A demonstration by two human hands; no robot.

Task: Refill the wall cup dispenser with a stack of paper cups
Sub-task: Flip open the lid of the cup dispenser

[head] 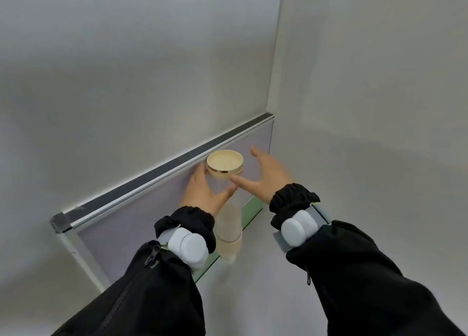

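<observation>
A clear tube cup dispenser hangs upright on a lilac partition panel, seen from above. A round cream lid with a gold rim caps its top. Pale cups show faintly through the tube's lower part. My left hand wraps around the tube just under the lid, fingers behind it and thumb in front. My right hand is spread on the right side of the lid, its thumb touching the lid's front edge and its fingers apart. No loose stack of cups is in view.
The partition's grey top rail runs diagonally from lower left to the wall corner at upper right. White walls close in behind and on the right. A green strip shows beneath the panel.
</observation>
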